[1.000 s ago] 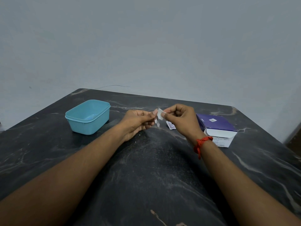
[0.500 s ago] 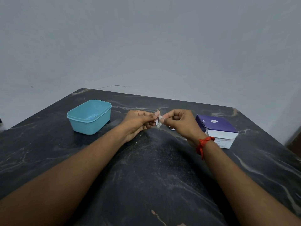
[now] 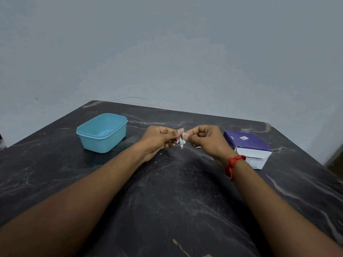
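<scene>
Your hands are drawing together, the white wipe (image 3: pixel 184 134) now bunching between your fingertips instead of standing open.

You are pinching the white wipe with the curled fingers of your right hand (image 3: pixel 206 138), while your left hand (image 3: pixel 159 138) is gripping a thin clear piece (image 3: pixel 181 144) that is hanging just under it, above the counter (image 3: pixel 167 201). A blue tub (image 3: pixel 103 132) is sitting to your left, a purple box (image 3: pixel 246 143) to your right.
</scene>
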